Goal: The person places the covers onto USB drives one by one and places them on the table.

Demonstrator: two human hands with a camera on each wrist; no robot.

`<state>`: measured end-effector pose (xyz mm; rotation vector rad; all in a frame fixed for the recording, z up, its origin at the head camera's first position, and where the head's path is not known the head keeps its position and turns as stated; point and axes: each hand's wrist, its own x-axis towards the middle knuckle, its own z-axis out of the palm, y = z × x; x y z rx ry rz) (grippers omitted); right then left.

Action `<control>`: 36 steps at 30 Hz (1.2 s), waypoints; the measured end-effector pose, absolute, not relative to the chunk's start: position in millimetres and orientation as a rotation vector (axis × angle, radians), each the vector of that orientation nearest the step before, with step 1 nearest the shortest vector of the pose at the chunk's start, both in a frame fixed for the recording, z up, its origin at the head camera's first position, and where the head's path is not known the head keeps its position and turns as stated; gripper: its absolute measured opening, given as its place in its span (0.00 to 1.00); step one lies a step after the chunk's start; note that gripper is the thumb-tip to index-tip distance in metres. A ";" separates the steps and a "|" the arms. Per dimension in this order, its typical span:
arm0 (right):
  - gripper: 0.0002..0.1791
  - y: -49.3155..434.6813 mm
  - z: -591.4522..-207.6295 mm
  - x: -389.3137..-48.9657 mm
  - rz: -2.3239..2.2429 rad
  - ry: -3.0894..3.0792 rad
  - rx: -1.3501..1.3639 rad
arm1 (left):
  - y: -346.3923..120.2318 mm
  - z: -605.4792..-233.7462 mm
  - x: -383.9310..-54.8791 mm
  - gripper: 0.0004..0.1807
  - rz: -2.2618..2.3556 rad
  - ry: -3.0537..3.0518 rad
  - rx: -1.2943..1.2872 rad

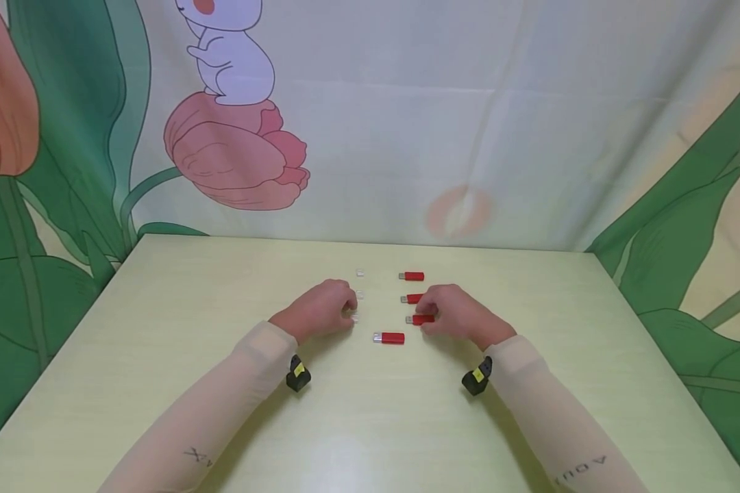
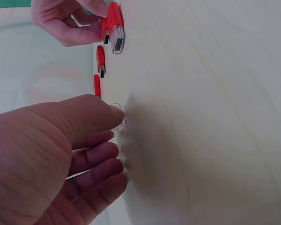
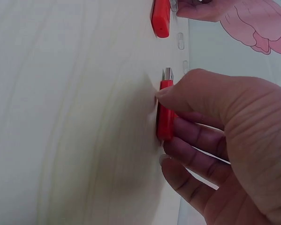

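My left hand (image 1: 321, 309) pinches a small clear cap (image 1: 355, 318) between thumb and fingertips, low at the table top; the fingers partly hide it. Opposite, my right hand (image 1: 459, 315) holds a red USB stick (image 3: 165, 119) by its sides, thumb on one side and fingers on the other. Its bare metal plug points toward the left hand. Nearer to me lies another red USB stick (image 1: 392, 338) with a clear cap over its plug. Beyond the held stick are two more uncapped ones, a middle USB stick (image 1: 412, 299) and a far USB stick (image 1: 412, 276).
Two loose clear caps, a far cap (image 1: 360, 273) and a nearer cap (image 1: 360, 295), lie in a column left of the uncapped sticks. The pale wooden table (image 1: 358, 438) ends at a printed curtain (image 1: 370, 137) behind.
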<state>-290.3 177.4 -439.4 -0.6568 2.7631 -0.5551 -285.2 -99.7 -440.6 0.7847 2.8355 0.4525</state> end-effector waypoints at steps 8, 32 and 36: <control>0.10 176.3 -441.2 -292.8 -0.535 2.761 -0.663 | -97.5 -441.8 -287.9 0.07 0.462 2.813 0.796; 0.07 168.3 -436.9 -293.0 -0.522 2.695 -0.531 | -92.8 -440.7 -287.8 0.04 0.376 2.821 0.781; 0.07 166.9 -435.9 -292.3 -0.522 2.693 -0.526 | -92.8 -439.9 -288.1 0.03 0.376 2.816 0.756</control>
